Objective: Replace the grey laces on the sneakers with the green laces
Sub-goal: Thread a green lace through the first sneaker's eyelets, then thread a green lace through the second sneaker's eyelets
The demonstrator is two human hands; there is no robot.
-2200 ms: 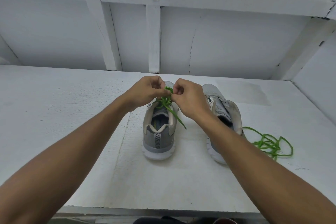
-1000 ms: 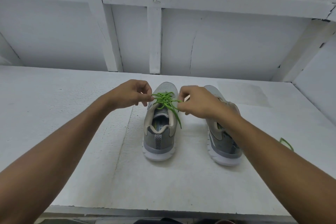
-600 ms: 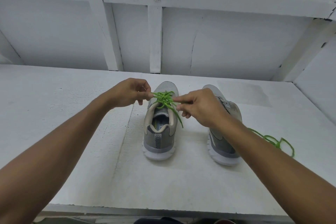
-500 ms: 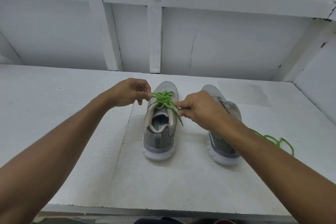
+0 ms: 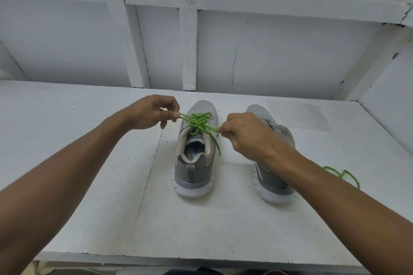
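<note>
On the desk, the left hand and right hand each pinched a loop of the green lace on the left sneaker, apparently tightening its bow, with the right sneaker seemingly awaiting the spare lace next.

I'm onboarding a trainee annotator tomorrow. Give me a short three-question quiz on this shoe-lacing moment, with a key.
1. True or false: the left hand and the right hand each pinch the green lace threaded on the grey mesh sneaker on the left.
2. Where does the loose green lace lie? A) inside the left sneaker; B) on the white table, right of the grey mesh sneaker on the right; C) under the left hand.
3. Fill in: both sneakers' heels point ___ the person.
Key: 1 true; 2 B; 3 toward.
</note>
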